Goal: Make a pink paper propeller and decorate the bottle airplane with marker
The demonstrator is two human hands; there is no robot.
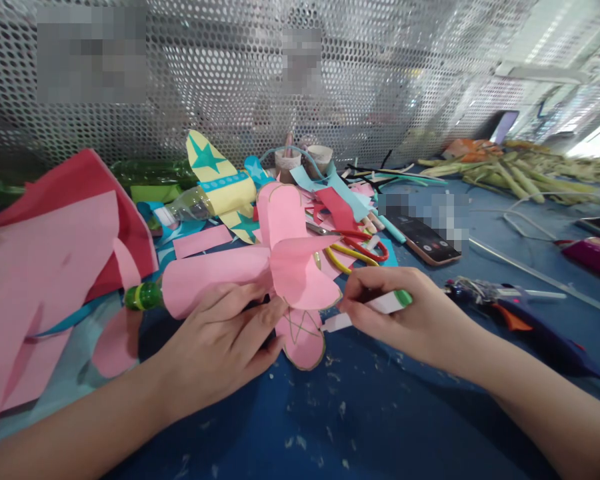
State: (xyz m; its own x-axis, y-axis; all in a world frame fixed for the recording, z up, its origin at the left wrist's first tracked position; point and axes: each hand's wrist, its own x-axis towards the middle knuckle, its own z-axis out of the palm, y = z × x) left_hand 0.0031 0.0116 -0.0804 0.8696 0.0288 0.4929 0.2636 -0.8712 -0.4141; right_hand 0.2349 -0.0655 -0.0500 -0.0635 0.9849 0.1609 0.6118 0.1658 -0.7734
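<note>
1. My right hand point(393, 307): fingers pinched round a white marker point(384, 303), green end up and to the right, nib down-left.
2. Nib sits at the right edge of the lower pink fin point(305, 343), which has a star outline drawn on it; can't tell if it touches.
3. My left hand point(225, 333): laid against the pink paper-wrapped bottle point(215, 273), fingertips beside the fins; can't tell if fingers close round it.
4. Bottle lies on its side, green neck to the left, finned end between my hands, just left of the marker grip.
5. Beyond the fins: scissors point(350, 241) with red and yellow handles, then a yellow-papered bottle point(233, 195) with teal stars.
6. Right side: phone point(425, 237) past my right hand, glue gun point(535, 327) near my forearm.
7. Left: pink paper sheets point(55, 253). All on a blue table point(360, 413).
</note>
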